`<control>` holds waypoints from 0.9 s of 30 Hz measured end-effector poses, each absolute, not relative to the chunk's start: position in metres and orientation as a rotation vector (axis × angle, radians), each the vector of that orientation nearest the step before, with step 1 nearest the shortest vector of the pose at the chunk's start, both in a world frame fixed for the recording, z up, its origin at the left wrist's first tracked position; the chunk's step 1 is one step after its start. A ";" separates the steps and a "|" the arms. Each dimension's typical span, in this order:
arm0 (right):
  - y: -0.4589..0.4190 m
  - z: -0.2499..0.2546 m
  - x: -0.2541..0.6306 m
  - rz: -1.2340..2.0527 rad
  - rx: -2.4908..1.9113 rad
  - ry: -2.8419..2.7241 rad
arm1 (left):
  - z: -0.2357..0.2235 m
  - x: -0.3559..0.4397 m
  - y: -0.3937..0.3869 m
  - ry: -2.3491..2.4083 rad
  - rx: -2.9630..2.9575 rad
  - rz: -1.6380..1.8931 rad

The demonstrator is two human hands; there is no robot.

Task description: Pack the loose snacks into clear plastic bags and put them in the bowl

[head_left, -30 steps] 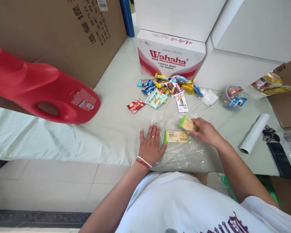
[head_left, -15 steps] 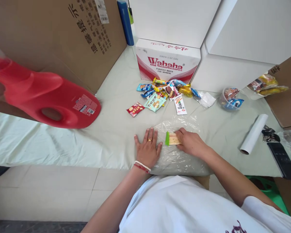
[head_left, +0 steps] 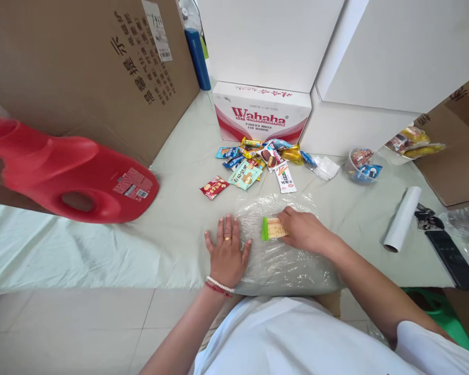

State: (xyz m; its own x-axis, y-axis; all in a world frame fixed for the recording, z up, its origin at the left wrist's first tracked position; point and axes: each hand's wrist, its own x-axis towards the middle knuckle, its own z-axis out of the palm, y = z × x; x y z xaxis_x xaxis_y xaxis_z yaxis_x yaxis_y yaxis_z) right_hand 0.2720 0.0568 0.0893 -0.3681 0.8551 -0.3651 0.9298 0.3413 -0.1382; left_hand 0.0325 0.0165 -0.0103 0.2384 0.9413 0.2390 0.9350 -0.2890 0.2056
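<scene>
A sheet of clear plastic film [head_left: 293,265] lies on the cloth-covered table in front of me. My right hand [head_left: 303,229] grips a small packet of crackers [head_left: 275,228] with a green end, low over the film; whether it touches the film I cannot tell. The fingertips cover the packet's right end. Flat on the table at the film's left edge rests my left hand [head_left: 227,258], fingers spread, holding nothing. Beyond both hands is a pile of wrapped snacks, among them a red packet [head_left: 214,187], a mint-green packet [head_left: 245,174] and a white packet [head_left: 285,178].
A big red jug [head_left: 101,179] lies by a cardboard box [head_left: 82,67] on the left. Behind the snacks stands a Wahaba-style white and red water carton [head_left: 262,114]. To the right are a plastic tub [head_left: 362,165], a white roll [head_left: 402,220], keys [head_left: 429,217] and a black phone [head_left: 453,259].
The view has tilted and shifted a little, so everything sits lower and further left. The right hand still holds the cracker packet, and the left hand stays flat and spread.
</scene>
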 end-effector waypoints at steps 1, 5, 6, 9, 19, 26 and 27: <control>0.058 0.086 0.267 -0.486 1.585 2.374 | -0.009 0.031 0.016 1.863 2.483 0.578; 0.053 0.078 0.267 -0.561 1.570 2.412 | -0.006 0.019 0.018 1.470 2.705 0.654; 0.048 0.079 0.274 -0.585 1.599 2.452 | -0.006 0.015 0.020 1.371 2.730 0.619; 0.016 0.086 0.300 -0.690 1.680 2.601 | -0.006 0.002 0.027 1.293 2.722 0.572; -0.101 0.026 0.350 -0.856 1.768 2.797 | 0.009 -0.026 0.003 0.553 2.676 0.505; -0.071 0.039 0.364 -1.343 1.621 2.793 | 0.016 -0.029 0.034 0.698 2.228 0.404; -0.063 0.045 0.367 -1.400 1.604 2.759 | 0.022 -0.027 0.042 0.760 2.150 0.393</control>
State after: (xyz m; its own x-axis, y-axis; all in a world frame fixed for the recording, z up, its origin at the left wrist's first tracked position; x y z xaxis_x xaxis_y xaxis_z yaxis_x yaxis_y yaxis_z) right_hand 0.3668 -0.0625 0.0448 -0.5302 0.8428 -0.0927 0.5725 0.2752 -0.7724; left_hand -0.0265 0.0418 0.0216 0.7707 0.6369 0.0223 0.3870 -0.4956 0.7776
